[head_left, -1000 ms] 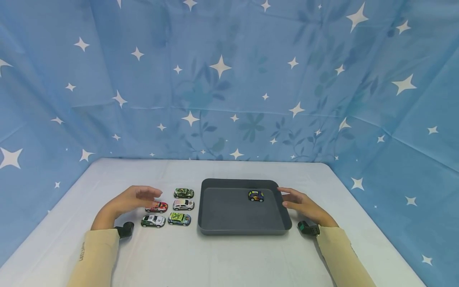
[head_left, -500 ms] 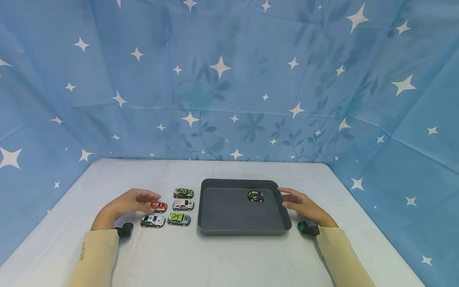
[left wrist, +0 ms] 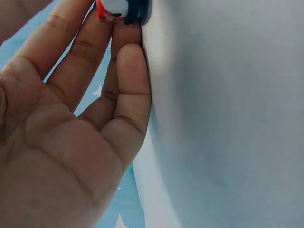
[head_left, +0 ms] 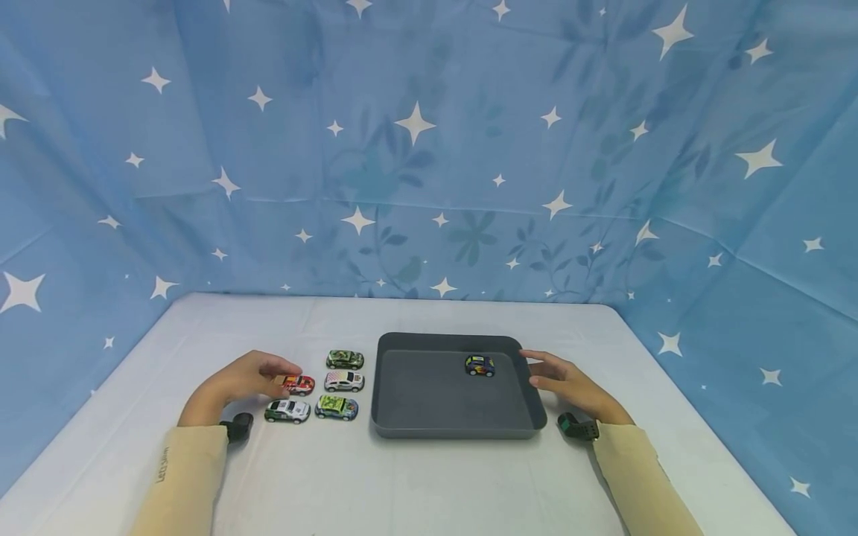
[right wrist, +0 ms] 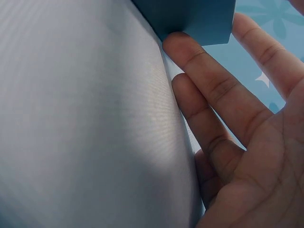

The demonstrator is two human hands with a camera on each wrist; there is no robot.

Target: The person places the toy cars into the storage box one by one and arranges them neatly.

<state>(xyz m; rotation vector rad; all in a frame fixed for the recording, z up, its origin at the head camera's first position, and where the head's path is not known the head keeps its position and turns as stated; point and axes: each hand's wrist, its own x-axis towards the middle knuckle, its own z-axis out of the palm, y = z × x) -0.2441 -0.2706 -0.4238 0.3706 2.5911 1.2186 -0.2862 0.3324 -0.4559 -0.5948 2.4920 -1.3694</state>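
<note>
My left hand point(head_left: 244, 376) is low over the table, thumb and fingers around the rear of a red toy car point(head_left: 300, 385). In the left wrist view, the car point(left wrist: 116, 8) shows at the top edge against the fingers; the thumb's tip is out of that view. A grey tray point(head_left: 456, 432) lies at the middle, with a dark blue toy car point(head_left: 480, 365) inside near its back right. My right hand point(head_left: 570, 383) touches the tray's right side with fairly straight fingers. From the right wrist, a fingertip meets the tray's outer wall point(right wrist: 199, 21).
Beside the left hand stand a white-and-green car point(head_left: 287, 411), a yellow-green car point(head_left: 337, 407), a white car point(head_left: 345, 381) and a camouflage car point(head_left: 345, 359). A white cloth covers the table point(head_left: 429, 484). A blue starry curtain point(head_left: 429, 171) hangs behind.
The left hand has lowered slightly, its thumb coming down to the red toy car's near side. The right hand and the tray have stayed in place.
</note>
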